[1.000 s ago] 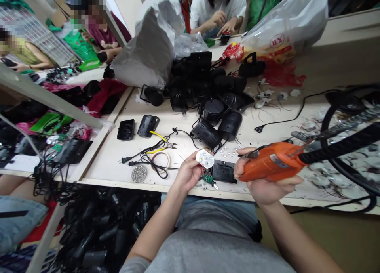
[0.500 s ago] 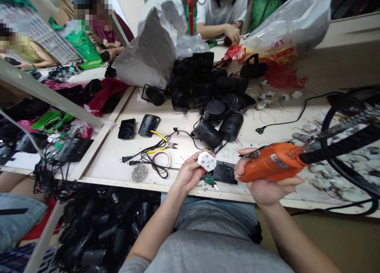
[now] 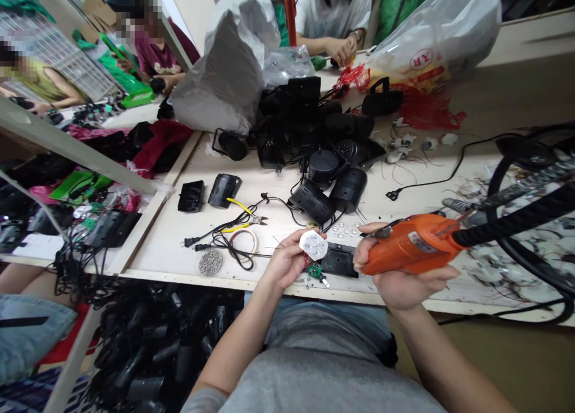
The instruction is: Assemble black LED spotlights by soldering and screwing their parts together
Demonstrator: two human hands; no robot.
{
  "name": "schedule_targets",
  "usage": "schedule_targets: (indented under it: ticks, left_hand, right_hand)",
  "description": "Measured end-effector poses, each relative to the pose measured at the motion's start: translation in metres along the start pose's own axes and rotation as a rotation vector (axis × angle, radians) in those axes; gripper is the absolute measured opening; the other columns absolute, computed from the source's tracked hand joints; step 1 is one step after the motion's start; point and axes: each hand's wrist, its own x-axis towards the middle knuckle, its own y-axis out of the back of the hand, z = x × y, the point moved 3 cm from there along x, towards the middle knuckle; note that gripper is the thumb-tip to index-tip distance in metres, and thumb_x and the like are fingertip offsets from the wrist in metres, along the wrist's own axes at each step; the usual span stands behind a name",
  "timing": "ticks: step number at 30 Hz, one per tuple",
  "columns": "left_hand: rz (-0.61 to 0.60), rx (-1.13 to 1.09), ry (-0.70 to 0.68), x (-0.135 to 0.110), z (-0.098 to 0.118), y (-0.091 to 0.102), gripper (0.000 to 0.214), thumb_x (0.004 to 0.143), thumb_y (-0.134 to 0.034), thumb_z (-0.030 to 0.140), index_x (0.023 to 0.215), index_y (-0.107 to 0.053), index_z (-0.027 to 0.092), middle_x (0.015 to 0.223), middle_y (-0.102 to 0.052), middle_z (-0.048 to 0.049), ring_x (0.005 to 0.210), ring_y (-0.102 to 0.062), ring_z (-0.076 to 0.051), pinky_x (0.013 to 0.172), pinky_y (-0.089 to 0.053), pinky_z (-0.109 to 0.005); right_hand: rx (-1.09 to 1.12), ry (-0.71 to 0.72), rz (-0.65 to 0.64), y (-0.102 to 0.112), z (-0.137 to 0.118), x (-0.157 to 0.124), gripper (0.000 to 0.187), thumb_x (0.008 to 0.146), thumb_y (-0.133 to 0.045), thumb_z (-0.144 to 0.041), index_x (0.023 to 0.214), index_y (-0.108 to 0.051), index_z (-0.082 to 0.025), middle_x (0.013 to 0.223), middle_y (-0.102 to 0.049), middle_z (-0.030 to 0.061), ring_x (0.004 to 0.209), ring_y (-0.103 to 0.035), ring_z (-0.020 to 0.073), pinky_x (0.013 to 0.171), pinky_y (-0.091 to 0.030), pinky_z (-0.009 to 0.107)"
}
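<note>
Here, a white hexagonal LED board (image 3: 313,245) is held up in the left hand (image 3: 287,260), whose fingers are closed narrowly around its edge. One small green circuit board (image 3: 315,271) is hung from the LED board by thin wires, just below the left hand. An orange electric screwdriver (image 3: 413,245) is gripped in the right hand (image 3: 395,275), with the fingers wrapped fully around its body, and its tip is pointed toward the LED board, not touching it.

Between the hands, one flat black housing (image 3: 339,260) is laid on the workbench (image 3: 274,275). Just ahead of the hands, about eight clear LED lenses (image 3: 347,230) are scattered, though the exact count cannot be told. Two rounded black lamp housings (image 3: 348,190) (image 3: 312,202) are placed further ahead. Left of the hands, two more black housings (image 3: 191,196) (image 3: 223,190) are set side by side, and one pair of yellow-handled side cutters (image 3: 251,220), one coil of wire (image 3: 245,241) and one round heap of screws (image 3: 211,262) are lying among black cords.
</note>
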Motion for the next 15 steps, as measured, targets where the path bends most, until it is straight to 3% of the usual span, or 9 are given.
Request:
schedule_targets:
  ticks: [3,7,15]
  left_hand:
    - [0.025,0.009,0.006,0.002,0.000,0.000,0.036,0.063,-0.084,0.018,0.098,-0.075,0.014,0.092,-0.077,-0.0104,0.077,-0.070,-0.019,0.066,-0.055,-0.025]
    - [0.070,0.053,0.030,0.005,-0.001,-0.001,0.030,0.065,-0.082,0.016,0.094,-0.076,0.014,0.090,-0.077,-0.0080,0.059,-0.061,-0.010,0.046,-0.040,-0.015]
    - [0.100,0.057,0.055,0.013,-0.004,-0.006,0.026,0.066,-0.080,0.011,0.092,-0.076,0.013,0.088,-0.078,-0.0072,0.068,-0.068,-0.013,0.063,-0.052,-0.020]
  right_hand:
    - [0.015,-0.009,0.012,0.000,-0.002,0.000,0.080,0.063,-0.049,-0.098,0.094,-0.078,-0.030,0.054,-0.059,0.0029,0.038,-0.050,0.0201,0.032,-0.041,0.036]
    - [0.020,-0.003,0.037,0.000,-0.001,-0.001,0.079,0.063,-0.048,-0.098,0.091,-0.077,-0.030,0.054,-0.059,0.0023,0.038,-0.051,0.0206,0.032,-0.041,0.036]
    - [0.014,0.054,0.091,0.004,0.011,0.005,0.082,0.064,-0.049,-0.097,0.092,-0.072,-0.023,0.053,-0.060,0.0012,0.038,-0.050,0.0189,0.033,-0.040,0.033]
